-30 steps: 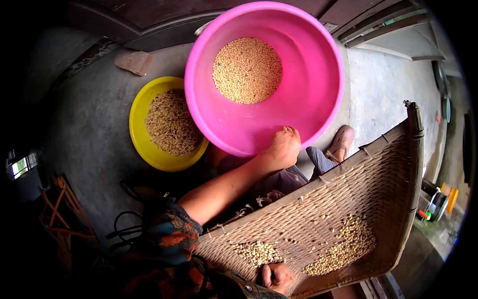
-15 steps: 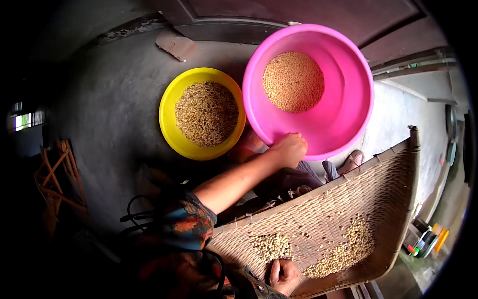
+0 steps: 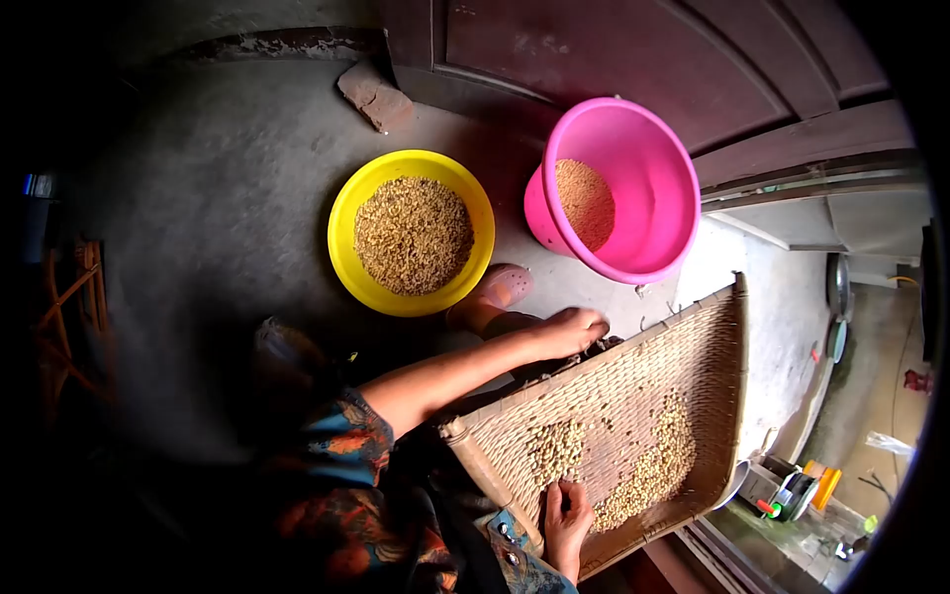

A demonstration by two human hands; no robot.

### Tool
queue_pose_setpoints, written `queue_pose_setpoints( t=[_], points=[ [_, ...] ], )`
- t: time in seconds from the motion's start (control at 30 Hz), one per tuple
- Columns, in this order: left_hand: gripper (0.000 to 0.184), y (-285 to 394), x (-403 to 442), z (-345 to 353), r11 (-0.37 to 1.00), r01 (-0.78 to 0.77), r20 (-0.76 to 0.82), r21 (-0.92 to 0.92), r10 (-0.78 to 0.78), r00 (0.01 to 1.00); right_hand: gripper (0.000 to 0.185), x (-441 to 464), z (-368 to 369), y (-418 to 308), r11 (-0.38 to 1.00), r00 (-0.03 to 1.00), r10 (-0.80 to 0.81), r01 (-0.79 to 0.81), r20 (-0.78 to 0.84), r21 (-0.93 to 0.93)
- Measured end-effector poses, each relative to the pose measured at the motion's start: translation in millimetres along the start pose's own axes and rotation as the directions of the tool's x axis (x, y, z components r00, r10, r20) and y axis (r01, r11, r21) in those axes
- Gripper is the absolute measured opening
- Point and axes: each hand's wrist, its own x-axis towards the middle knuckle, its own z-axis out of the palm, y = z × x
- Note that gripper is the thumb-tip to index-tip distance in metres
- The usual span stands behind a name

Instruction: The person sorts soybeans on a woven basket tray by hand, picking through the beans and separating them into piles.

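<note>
My left hand [image 3: 571, 334] is closed, fingers curled, just above the upper edge of a woven bamboo tray [image 3: 633, 371]. What it holds, if anything, is hidden. Inside the tray my right hand [image 3: 567, 520] has its thumb and fingers drawn together beside a small heap of pale beans [image 3: 556, 448]; any bean between them is too small to make out. A larger spread of beans [image 3: 658, 465] lies along the tray's lower side. Beyond my left hand stands a pink bucket [image 3: 658, 178] with pale beans [image 3: 586, 203] in its bottom.
A yellow basin [image 3: 341, 233] of beans mixed with darker bits stands on the concrete floor, left of the bucket. A shoe [image 3: 506, 285] is close to its rim. A brick [image 3: 376, 97] lies near the dark door [image 3: 594, 49]. Bright-coloured items [image 3: 792, 490] sit at the lower right.
My left hand has drawn back from the pink bucket's near rim to the tray's edge. My right hand stays among the beans. The view has shifted, and the bucket shows smaller and more from the side.
</note>
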Motion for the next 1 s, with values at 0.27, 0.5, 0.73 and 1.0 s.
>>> queue_pose_setpoints(
  t=[0.27, 0.5, 0.73, 1.0],
  points=[
    [0.044, 10, -91, -11, 0.95, -0.164, 0.196, -0.267, 0.22, 0.956, 0.014, -5, 4, -15, 0.846, 0.929, -0.369, 0.346, 0.024, -0.406],
    [0.047, 26, -144, -6, 0.885, -0.082, 0.045, -0.457, 0.116, 0.992, 0.021, -12, -12, -32, 0.808, 0.872, -0.441, 0.489, 0.211, -0.329],
    [0.043, 62, -160, 7, 0.926, -0.02, -0.066, -0.376, -0.005, 0.998, 0.018, -10, -39, -12, 0.785, 0.801, -0.56, 0.595, 0.21, -0.175],
    [0.041, 63, -169, 32, 0.985, -0.037, -0.222, -0.168, -0.002, 0.975, 0.017, -15, -71, 53, 0.733, 0.739, -0.661, 0.673, 0.129, -0.102]
  ],
)
